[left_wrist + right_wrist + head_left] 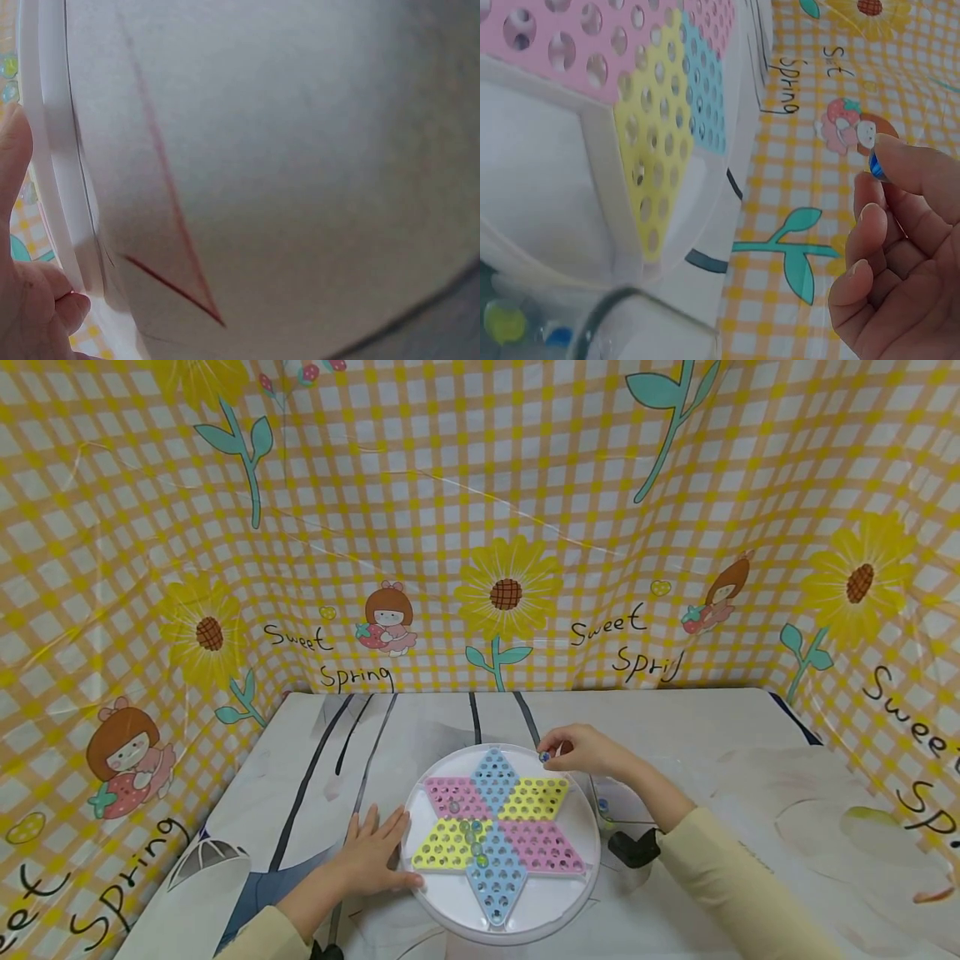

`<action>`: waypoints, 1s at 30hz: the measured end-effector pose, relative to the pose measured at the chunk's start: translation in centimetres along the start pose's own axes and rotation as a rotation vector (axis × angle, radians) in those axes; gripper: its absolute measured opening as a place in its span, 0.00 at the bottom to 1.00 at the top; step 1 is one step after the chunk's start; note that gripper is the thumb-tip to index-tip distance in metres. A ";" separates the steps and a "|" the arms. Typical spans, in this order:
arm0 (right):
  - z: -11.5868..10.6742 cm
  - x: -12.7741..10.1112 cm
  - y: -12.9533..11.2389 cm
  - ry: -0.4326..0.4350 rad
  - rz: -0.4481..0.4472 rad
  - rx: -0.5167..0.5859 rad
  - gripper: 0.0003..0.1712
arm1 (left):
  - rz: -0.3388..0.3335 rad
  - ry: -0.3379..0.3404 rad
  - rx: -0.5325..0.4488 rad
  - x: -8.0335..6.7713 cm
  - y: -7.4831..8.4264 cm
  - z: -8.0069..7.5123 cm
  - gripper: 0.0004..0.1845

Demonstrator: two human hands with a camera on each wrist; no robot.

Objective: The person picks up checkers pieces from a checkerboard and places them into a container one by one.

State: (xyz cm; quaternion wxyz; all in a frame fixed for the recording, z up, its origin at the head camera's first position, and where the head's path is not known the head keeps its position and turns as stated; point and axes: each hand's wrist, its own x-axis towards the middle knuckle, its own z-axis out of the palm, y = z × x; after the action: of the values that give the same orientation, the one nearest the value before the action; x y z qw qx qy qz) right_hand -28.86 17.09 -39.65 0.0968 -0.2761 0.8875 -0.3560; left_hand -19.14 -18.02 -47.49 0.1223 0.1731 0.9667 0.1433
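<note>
A round white Chinese checkers board [562, 893] carries a star of pink, yellow and blue perforated points. Several glass marbles [477, 850] sit in its holes, mostly left of the centre. At the board's left rim my left hand [366, 857] rests with fingers spread and the thumb touching the edge; the left wrist view catches only part of the thumb and fingers. Beyond the board's upper right edge, my right hand [588, 752] pinches a blue marble [877, 166] between thumb and index finger, raised above the board's surface.
A clear container [626, 797] with yellow-green and blue marbles [559, 334] stands right of the board, under my right forearm. The table [360, 718] has a marble-like pattern with dark lines. A checked cloth [435, 502] with sunflowers hangs behind and at both sides.
</note>
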 end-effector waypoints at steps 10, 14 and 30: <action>-2.0 -1.3 1.3 0.022 0.047 -0.014 0.13 | -0.010 -0.002 0.003 -0.1 0.2 0.0 0.55; -2.8 -1.7 1.6 0.018 0.059 -0.018 0.14 | -0.007 0.001 -0.005 0.0 0.0 0.1 0.55; -4.8 -3.9 2.5 0.023 0.134 -0.017 0.15 | 0.001 0.005 -0.009 0.0 0.0 0.1 0.54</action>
State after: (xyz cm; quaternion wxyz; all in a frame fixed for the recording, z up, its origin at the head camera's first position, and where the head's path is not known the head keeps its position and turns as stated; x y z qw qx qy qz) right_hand -28.49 23.54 -37.97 0.1079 -0.2126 0.9081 -0.3443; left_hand -19.09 -18.04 -47.54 0.1204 0.1725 0.9664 0.1480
